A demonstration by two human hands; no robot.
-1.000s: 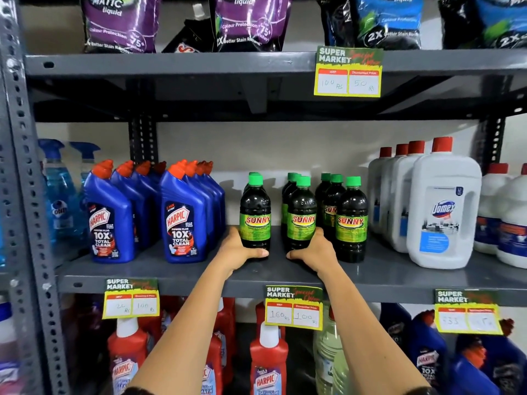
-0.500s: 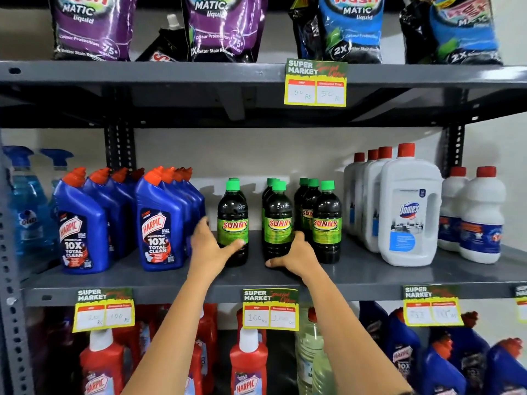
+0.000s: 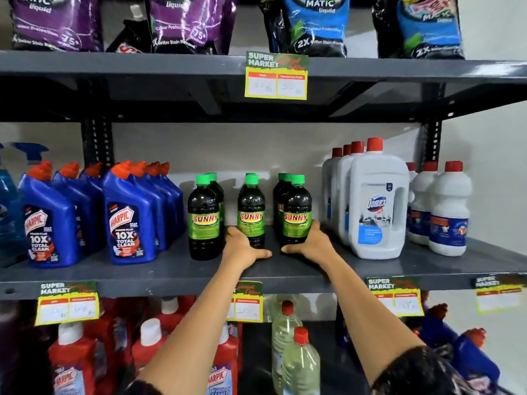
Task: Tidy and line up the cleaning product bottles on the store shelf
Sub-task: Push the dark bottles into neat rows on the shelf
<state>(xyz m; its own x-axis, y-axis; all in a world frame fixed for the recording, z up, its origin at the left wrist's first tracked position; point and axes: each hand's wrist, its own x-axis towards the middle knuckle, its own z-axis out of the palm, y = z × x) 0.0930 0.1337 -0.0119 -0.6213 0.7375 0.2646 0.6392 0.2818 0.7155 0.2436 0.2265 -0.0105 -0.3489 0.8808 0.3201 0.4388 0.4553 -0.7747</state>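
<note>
Dark Sunny bottles with green caps stand in three short rows at the middle of the grey shelf (image 3: 171, 270). The left front bottle (image 3: 204, 220) stands free. My left hand (image 3: 242, 248) cups the base of the middle front bottle (image 3: 251, 215), fingers on its left side and thumb lying along the shelf in front. My right hand (image 3: 312, 243) wraps the base of the right front bottle (image 3: 296, 218) from the right, thumb in front. The bottles behind each front one are mostly hidden.
Blue Harpic bottles (image 3: 128, 223) stand in rows to the left, beside a blue spray bottle (image 3: 8, 201). Large white Domex bottles (image 3: 376, 206) and smaller white bottles (image 3: 447, 212) are to the right. Detergent pouches (image 3: 188, 24) fill the shelf above; red bottles (image 3: 74, 363) sit below.
Both hands have shifted one row to the right: the left from the left Sunny bottle to the middle one, the right from the middle one to the right one. The rows stand wider apart.
</note>
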